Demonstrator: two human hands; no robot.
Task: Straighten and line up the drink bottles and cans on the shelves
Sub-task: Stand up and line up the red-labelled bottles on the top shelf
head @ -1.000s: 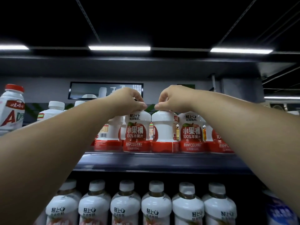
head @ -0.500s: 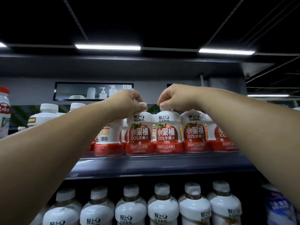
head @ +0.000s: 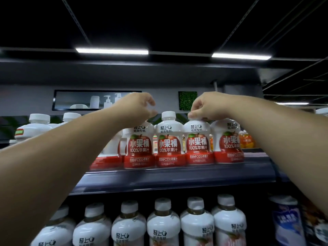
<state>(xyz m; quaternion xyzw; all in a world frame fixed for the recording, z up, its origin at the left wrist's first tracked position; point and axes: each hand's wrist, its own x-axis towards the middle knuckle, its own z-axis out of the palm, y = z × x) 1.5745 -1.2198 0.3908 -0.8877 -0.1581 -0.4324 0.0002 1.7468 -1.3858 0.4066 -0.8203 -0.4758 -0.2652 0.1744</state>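
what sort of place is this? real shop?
Likely a shop or mock retail aisle: apple juice bottles faced in a row on a dark shelf, another row of white bottles on the level below, strip lights on a black ceiling.

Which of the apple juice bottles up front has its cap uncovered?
The middle bottle, between the hands: its white cap shows. The left hand hides the cap of the left bottle, the right hand pinches that of the right bottle.
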